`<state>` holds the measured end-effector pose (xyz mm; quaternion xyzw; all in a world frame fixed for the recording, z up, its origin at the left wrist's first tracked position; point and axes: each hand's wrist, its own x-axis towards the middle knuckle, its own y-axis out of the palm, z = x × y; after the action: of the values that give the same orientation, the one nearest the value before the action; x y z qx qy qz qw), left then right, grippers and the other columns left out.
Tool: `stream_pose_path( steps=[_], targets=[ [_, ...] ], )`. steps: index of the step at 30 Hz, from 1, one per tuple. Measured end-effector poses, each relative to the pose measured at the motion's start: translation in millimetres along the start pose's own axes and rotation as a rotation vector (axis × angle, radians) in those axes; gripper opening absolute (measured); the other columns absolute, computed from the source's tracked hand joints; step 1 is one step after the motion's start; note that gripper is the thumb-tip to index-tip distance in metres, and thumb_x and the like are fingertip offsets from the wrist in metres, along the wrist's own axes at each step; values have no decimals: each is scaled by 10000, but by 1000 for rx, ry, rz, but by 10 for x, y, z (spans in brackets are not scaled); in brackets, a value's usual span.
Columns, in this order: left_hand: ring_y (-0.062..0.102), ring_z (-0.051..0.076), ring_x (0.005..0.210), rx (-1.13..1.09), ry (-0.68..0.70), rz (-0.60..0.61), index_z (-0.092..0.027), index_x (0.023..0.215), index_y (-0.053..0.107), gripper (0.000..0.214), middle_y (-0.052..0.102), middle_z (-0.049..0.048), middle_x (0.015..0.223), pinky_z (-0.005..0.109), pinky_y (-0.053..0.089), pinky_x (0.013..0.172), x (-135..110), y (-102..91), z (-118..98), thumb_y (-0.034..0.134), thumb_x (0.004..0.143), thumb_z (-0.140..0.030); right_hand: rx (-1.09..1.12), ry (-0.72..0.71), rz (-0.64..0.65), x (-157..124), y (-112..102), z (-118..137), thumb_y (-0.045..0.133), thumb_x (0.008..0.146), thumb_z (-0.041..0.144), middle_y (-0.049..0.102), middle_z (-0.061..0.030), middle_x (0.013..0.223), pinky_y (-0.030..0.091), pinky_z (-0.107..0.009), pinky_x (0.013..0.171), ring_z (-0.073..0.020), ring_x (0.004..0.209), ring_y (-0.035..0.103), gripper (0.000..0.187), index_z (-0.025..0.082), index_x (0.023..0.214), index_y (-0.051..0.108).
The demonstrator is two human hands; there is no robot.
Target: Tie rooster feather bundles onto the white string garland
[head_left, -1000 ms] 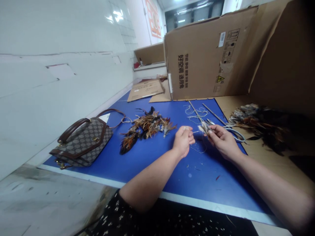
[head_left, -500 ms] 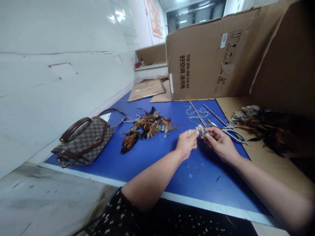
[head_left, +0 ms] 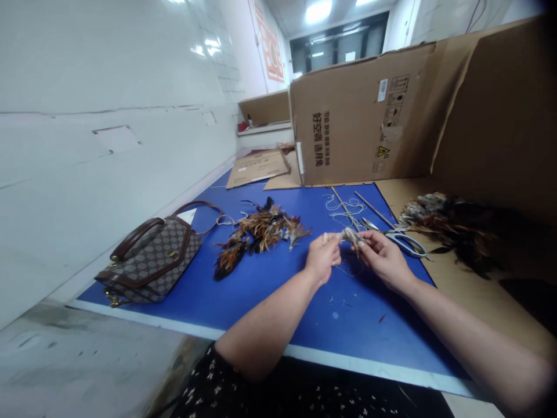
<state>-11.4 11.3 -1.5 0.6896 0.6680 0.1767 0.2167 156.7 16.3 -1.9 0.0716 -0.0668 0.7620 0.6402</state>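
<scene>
My left hand (head_left: pixel 322 256) and my right hand (head_left: pixel 383 256) meet above the blue table (head_left: pixel 270 290), fingers pinched together. Between them sits a small pale feather tuft (head_left: pixel 349 234), held by my right fingertips with a thin thread trailing below. My left fingers pinch at the tuft's left end; whether they grip thread or feather is too small to tell. A pile of orange, brown and black feathers (head_left: pixel 256 229) lies to the left of my hands. Scissors (head_left: pixel 402 238) rest just beyond my right hand.
A patterned brown handbag (head_left: pixel 150 255) lies at the table's left edge by the white wall. A tall cardboard box (head_left: pixel 357 116) stands behind. Loose thread (head_left: pixel 343 206), thin sticks (head_left: pixel 374 208) and a dark feather heap (head_left: pixel 461 229) on cardboard lie right.
My hands have come together; a second ago they were apart with thread stretched between them. The camera view tilted slightly downward.
</scene>
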Motion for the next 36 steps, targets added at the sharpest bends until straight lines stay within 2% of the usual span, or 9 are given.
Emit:
stream_pose_path(
  steps=[9, 14, 19, 22, 24, 28, 31, 33, 36],
  targets=[
    [219, 20, 434, -5, 9, -47, -138, 986, 633, 500, 297, -118, 565, 203, 133, 440, 42, -54, -69, 880, 721, -483, 20, -19, -20, 36, 18, -128, 733, 881, 535, 725, -54, 850, 408, -252, 493, -126, 559, 532, 427, 216, 1142, 621],
    [216, 19, 434, -7, -12, -5, -108, 1035, 660, 501, 311, -109, 583, 203, 140, 437, 79, -101, -77, 852, 756, -478, -17, -50, 5, 54, 54, -231, 703, 900, 507, 725, -56, 846, 413, -264, 509, -137, 576, 542, 384, 207, 1126, 620],
    [219, 23, 459, -65, -69, 71, -147, 939, 590, 564, 311, -106, 615, 198, 167, 445, 85, -101, -52, 825, 758, -627, -51, -80, -7, 73, 81, -293, 680, 907, 504, 725, -54, 838, 448, -284, 539, -158, 604, 580, 380, 204, 1131, 615],
    [242, 24, 475, -57, -69, 108, -175, 859, 517, 569, 320, -102, 626, 194, 185, 461, 74, -95, -16, 846, 741, -624, -48, -75, -13, 72, 83, -283, 674, 909, 504, 724, -51, 837, 439, -278, 532, -147, 584, 566, 380, 200, 1129, 612],
    [245, 24, 480, -31, -51, 117, -163, 905, 561, 543, 321, -104, 624, 195, 188, 467, 65, -93, 8, 879, 728, -566, -40, -71, -3, 65, 89, -264, 681, 904, 498, 719, -45, 820, 433, -272, 526, -141, 575, 558, 382, 197, 1128, 610],
    [245, 18, 480, -17, -13, 95, -123, 1140, 657, 614, 355, -99, 640, 198, 197, 472, 50, -85, 24, 904, 718, -495, -42, -80, 8, 48, 111, -231, 683, 902, 481, 711, -44, 815, 446, -275, 540, -157, 616, 593, 370, 197, 1129, 615],
    [255, 11, 480, -5, 16, 82, -112, 1183, 670, 626, 411, -80, 672, 202, 202, 470, 42, -78, 23, 902, 726, -471, -48, -86, 1, 46, 118, -223, 679, 902, 460, 712, -51, 835, 452, -280, 553, -169, 651, 606, 346, 199, 1122, 616],
    [258, 10, 480, 8, 29, 92, -116, 1155, 668, 592, 427, -74, 684, 203, 202, 468, 37, -77, 32, 898, 735, -462, -45, -85, -7, 48, 118, -224, 678, 900, 456, 709, -52, 840, 453, -284, 556, -174, 662, 607, 344, 202, 1124, 615],
    [263, 15, 478, 30, 31, 100, -139, 996, 633, 502, 376, -90, 652, 202, 197, 465, 30, -76, 61, 904, 726, -465, -36, -77, -7, 48, 119, -223, 679, 899, 456, 703, -49, 831, 450, -286, 555, -175, 657, 600, 351, 201, 1130, 612]
  ],
)
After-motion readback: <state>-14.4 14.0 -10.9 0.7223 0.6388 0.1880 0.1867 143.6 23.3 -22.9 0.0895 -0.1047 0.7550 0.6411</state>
